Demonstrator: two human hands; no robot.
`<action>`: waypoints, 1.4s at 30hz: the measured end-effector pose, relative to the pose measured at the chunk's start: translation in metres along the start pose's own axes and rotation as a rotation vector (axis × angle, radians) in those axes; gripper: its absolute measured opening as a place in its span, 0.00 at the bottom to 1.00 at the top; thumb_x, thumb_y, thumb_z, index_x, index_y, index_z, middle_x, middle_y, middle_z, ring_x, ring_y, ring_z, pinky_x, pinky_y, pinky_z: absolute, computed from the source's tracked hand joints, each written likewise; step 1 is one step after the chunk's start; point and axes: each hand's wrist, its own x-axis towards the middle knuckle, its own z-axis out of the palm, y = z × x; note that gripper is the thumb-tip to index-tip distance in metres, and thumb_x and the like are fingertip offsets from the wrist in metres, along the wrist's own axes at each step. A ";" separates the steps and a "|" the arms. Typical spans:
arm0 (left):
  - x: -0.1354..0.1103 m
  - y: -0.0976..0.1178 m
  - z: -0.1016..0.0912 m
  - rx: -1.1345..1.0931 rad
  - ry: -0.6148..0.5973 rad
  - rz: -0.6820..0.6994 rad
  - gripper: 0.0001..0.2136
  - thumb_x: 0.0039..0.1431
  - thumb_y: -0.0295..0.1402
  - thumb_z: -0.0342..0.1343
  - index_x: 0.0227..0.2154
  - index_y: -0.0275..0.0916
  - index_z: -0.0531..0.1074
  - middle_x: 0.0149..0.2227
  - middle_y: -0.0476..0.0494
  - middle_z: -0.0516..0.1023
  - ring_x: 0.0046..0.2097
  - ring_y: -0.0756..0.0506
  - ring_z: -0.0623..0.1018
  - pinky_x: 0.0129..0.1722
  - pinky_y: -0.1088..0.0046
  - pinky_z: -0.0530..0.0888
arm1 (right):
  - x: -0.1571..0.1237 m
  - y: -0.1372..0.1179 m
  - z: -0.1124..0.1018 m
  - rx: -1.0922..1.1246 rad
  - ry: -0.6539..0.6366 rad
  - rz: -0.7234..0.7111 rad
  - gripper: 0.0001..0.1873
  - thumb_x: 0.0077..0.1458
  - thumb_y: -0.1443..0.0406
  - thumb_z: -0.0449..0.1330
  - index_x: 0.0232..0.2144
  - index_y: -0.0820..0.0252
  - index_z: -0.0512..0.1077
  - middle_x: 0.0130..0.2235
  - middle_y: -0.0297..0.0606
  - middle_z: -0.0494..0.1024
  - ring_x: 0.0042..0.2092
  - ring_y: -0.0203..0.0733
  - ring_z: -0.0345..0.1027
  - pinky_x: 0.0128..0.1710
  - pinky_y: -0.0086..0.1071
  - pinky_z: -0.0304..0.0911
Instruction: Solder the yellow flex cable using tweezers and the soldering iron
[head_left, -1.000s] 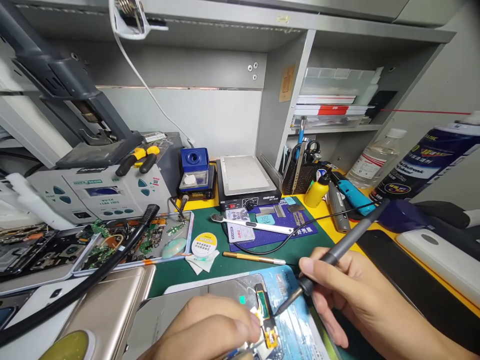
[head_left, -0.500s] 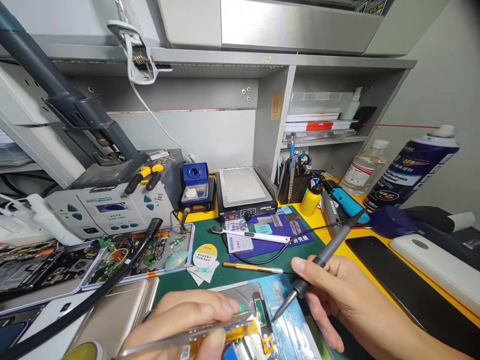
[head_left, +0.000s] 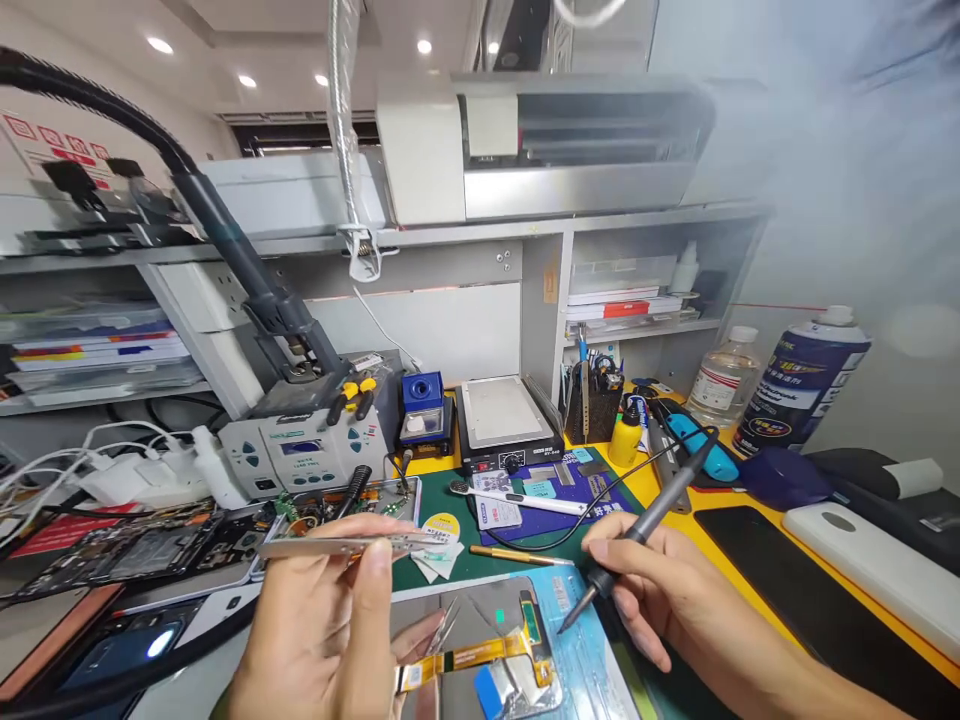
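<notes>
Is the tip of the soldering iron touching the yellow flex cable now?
No, the soldering iron in the right hand points its tip above the blue mat, apart from the yellow flex cable.

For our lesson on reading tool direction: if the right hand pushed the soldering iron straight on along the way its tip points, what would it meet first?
The right hand aims the soldering iron down and left. Its tip would probably first meet the green connector strip at the end of the orange flex cable, though depth is hard to judge.

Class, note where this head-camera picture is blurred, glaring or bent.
Head view: upper right corner smeared and hazy; ceiling lights glare; shelf edges bow from lens distortion; soldering iron in the right hand stays sharp.
</notes>
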 end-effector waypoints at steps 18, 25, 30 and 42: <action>0.035 -0.009 -0.033 -0.192 0.162 0.074 0.12 0.61 0.43 0.66 0.41 0.42 0.75 0.41 0.44 0.84 0.43 0.45 0.84 0.48 0.71 0.81 | 0.035 -0.045 0.012 -0.261 0.055 -0.226 0.15 0.71 0.55 0.60 0.45 0.61 0.75 0.32 0.30 0.78 0.23 0.32 0.69 0.22 0.28 0.67; 0.047 -0.009 -0.041 -0.303 0.233 -0.002 0.18 0.56 0.45 0.69 0.44 0.42 0.75 0.42 0.43 0.85 0.43 0.42 0.87 0.46 0.70 0.84 | 0.127 -0.104 0.106 -0.559 0.134 -0.273 0.17 0.68 0.59 0.64 0.55 0.60 0.74 0.54 0.44 0.80 0.47 0.49 0.79 0.46 0.47 0.77; 0.055 -0.017 -0.045 -0.379 0.226 -0.050 0.20 0.54 0.46 0.70 0.44 0.41 0.76 0.43 0.41 0.85 0.42 0.43 0.87 0.43 0.72 0.85 | 0.177 -0.115 0.149 -0.749 0.195 -0.320 0.18 0.68 0.59 0.64 0.56 0.60 0.74 0.56 0.44 0.78 0.50 0.52 0.78 0.48 0.49 0.76; 0.061 -0.015 -0.053 -0.440 0.202 -0.184 0.21 0.56 0.48 0.69 0.44 0.38 0.75 0.46 0.37 0.83 0.48 0.37 0.86 0.43 0.65 0.86 | 0.208 -0.117 0.173 -1.046 0.179 -0.290 0.17 0.68 0.60 0.64 0.56 0.60 0.74 0.56 0.45 0.78 0.50 0.51 0.78 0.48 0.48 0.76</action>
